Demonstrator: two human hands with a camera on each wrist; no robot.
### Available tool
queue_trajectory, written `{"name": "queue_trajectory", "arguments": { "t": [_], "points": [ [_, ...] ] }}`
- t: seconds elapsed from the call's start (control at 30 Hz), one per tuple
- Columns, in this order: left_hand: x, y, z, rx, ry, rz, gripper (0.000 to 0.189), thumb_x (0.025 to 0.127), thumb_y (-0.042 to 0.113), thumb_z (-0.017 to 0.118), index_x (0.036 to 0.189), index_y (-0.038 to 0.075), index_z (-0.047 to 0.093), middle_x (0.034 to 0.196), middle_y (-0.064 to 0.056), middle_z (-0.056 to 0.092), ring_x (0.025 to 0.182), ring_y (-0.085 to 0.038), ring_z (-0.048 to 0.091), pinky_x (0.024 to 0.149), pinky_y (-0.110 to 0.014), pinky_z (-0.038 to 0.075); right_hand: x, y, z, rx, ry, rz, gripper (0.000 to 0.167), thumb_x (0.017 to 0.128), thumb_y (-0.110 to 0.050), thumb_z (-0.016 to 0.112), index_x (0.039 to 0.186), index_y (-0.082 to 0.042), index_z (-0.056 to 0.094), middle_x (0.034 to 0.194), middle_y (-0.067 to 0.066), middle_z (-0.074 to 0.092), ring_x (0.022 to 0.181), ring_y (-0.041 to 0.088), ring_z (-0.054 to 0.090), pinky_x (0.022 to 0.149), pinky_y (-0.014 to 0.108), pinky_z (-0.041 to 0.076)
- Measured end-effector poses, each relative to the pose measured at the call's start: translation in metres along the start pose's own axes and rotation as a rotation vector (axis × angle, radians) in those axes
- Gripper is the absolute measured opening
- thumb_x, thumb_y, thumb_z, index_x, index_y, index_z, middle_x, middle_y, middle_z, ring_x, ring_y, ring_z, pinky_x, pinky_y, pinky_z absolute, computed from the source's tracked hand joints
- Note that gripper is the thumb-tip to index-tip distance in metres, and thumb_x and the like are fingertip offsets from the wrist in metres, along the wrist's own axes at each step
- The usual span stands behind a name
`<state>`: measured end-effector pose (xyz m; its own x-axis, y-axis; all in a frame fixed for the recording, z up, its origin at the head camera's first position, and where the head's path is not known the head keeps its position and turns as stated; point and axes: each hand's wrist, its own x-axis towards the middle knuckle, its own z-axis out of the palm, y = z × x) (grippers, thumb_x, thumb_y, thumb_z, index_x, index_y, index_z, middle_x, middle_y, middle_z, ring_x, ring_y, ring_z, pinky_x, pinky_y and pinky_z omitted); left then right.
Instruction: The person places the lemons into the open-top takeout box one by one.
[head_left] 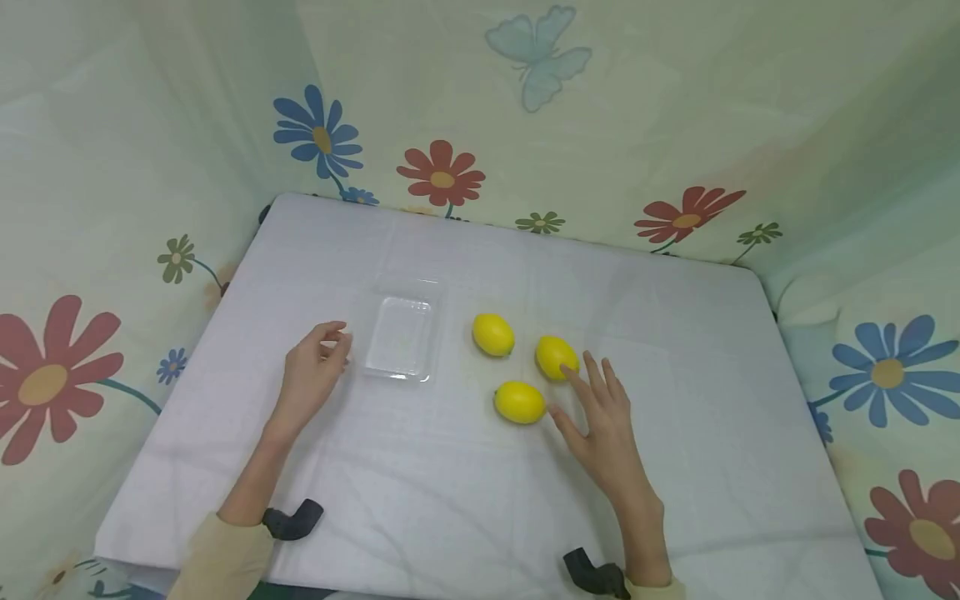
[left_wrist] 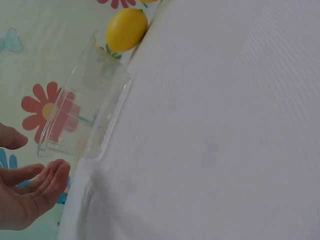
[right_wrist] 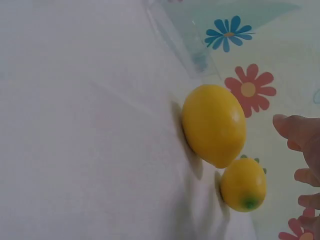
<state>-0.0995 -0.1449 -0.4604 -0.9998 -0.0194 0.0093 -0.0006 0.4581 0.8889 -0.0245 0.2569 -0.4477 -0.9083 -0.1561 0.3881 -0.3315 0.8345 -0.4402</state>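
Three yellow lemons lie loosely grouped on the white cloth: a back lemon, a right lemon and a front lemon. My right hand hovers beside them with fingers spread, its fingertips close to the right and front lemons. The right wrist view shows a large near lemon with the fingers apart from it. Left of the lemons stands a clear plastic container, seen side-on in the left wrist view. Beside its left side is my left hand, fingers loosely bent and holding nothing.
A white cloth covers the table. Curtains with printed flowers hang behind the table and along both sides. A black wrist mount sits by the left sleeve, another black mount by the right.
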Motion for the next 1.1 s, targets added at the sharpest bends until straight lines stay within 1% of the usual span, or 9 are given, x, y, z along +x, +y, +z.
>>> {"name": "queue_trajectory", "arguments": {
  "t": [0.07, 0.17, 0.3, 0.37, 0.43, 0.53, 0.63, 0.9, 1.1],
  "points": [
    [0.003, 0.001, 0.003, -0.068, -0.009, -0.094, 0.043, 0.107, 0.027, 0.055, 0.139, -0.002, 0.056, 0.122, -0.021, 0.065, 0.083, -0.029, 0.071, 0.071, -0.026, 0.059, -0.003, -0.001, 0.005, 0.025, 0.011, -0.012, 0.061, 0.084, -0.011, 0.084, 0.140, -0.003, 0.059, 0.157, 0.024, 0.044, 0.146, 0.053, 0.035, 0.111, 0.077, 0.032],
    [0.006, 0.001, 0.006, -0.140, -0.006, -0.170, 0.040, 0.105, 0.026, 0.057, 0.135, -0.002, 0.058, 0.118, -0.022, 0.065, 0.071, -0.020, 0.069, 0.066, -0.022, 0.057, -0.008, -0.003, 0.016, 0.057, 0.018, -0.028, 0.063, 0.084, -0.009, 0.084, 0.141, -0.001, 0.058, 0.152, 0.023, 0.049, 0.141, 0.048, 0.044, 0.111, 0.068, 0.041],
    [0.009, 0.001, 0.009, -0.189, 0.010, -0.202, 0.035, 0.104, 0.022, 0.059, 0.130, -0.002, 0.061, 0.114, -0.022, 0.065, 0.061, -0.010, 0.063, 0.061, -0.022, 0.057, -0.012, -0.005, 0.031, 0.103, 0.011, -0.018, 0.070, 0.082, -0.008, 0.086, 0.145, -0.003, 0.055, 0.150, 0.022, 0.051, 0.138, 0.039, 0.049, 0.120, 0.036, 0.039],
    [0.010, 0.001, 0.011, -0.214, 0.018, -0.213, 0.033, 0.103, 0.020, 0.060, 0.128, -0.002, 0.063, 0.113, -0.021, 0.065, 0.058, -0.009, 0.062, 0.059, -0.022, 0.057, -0.011, -0.005, 0.038, 0.115, 0.004, -0.015, 0.072, 0.081, -0.007, 0.087, 0.145, -0.003, 0.054, 0.150, 0.021, 0.051, 0.138, 0.038, 0.049, 0.121, 0.030, 0.036],
    [0.010, 0.001, 0.012, -0.231, 0.028, -0.223, 0.033, 0.102, 0.019, 0.061, 0.128, -0.002, 0.065, 0.112, -0.019, 0.065, 0.056, -0.008, 0.062, 0.057, -0.022, 0.057, -0.009, -0.007, 0.044, 0.129, -0.006, -0.020, 0.073, 0.080, -0.009, 0.088, 0.145, -0.003, 0.054, 0.150, 0.022, 0.051, 0.138, 0.038, 0.050, 0.120, 0.032, 0.038],
    [0.009, 0.001, 0.012, -0.250, 0.033, -0.239, 0.033, 0.102, 0.019, 0.062, 0.127, -0.002, 0.066, 0.112, -0.018, 0.064, 0.055, -0.007, 0.061, 0.056, -0.021, 0.057, -0.007, -0.009, 0.051, 0.139, -0.014, -0.029, 0.074, 0.080, -0.011, 0.089, 0.144, -0.002, 0.054, 0.149, 0.024, 0.052, 0.137, 0.040, 0.051, 0.113, 0.048, 0.045],
    [0.007, 0.001, 0.011, -0.271, 0.021, -0.242, 0.034, 0.103, 0.018, 0.062, 0.128, -0.004, 0.064, 0.113, -0.015, 0.061, 0.057, -0.007, 0.061, 0.057, -0.021, 0.058, -0.007, -0.012, 0.055, 0.142, -0.018, -0.022, 0.073, 0.080, -0.012, 0.089, 0.143, -0.002, 0.055, 0.147, 0.025, 0.053, 0.136, 0.041, 0.052, 0.111, 0.055, 0.047],
    [0.007, 0.000, 0.012, -0.283, 0.002, -0.220, 0.035, 0.103, 0.015, 0.060, 0.129, -0.007, 0.062, 0.109, -0.014, 0.060, 0.057, -0.007, 0.061, 0.057, -0.022, 0.059, -0.009, -0.012, 0.059, 0.126, -0.008, -0.004, 0.068, 0.080, -0.011, 0.089, 0.141, -0.008, 0.058, 0.142, 0.013, 0.057, 0.133, 0.030, 0.056, 0.111, 0.044, 0.047],
    [0.008, 0.000, 0.012, -0.290, 0.000, -0.234, 0.034, 0.103, 0.016, 0.061, 0.129, -0.006, 0.063, 0.107, -0.014, 0.059, 0.057, -0.007, 0.062, 0.057, -0.023, 0.060, -0.009, -0.013, 0.060, 0.128, -0.017, 0.010, 0.068, 0.080, -0.010, 0.089, 0.140, -0.009, 0.058, 0.139, 0.012, 0.059, 0.131, 0.028, 0.057, 0.112, 0.040, 0.047]
  ]
}}
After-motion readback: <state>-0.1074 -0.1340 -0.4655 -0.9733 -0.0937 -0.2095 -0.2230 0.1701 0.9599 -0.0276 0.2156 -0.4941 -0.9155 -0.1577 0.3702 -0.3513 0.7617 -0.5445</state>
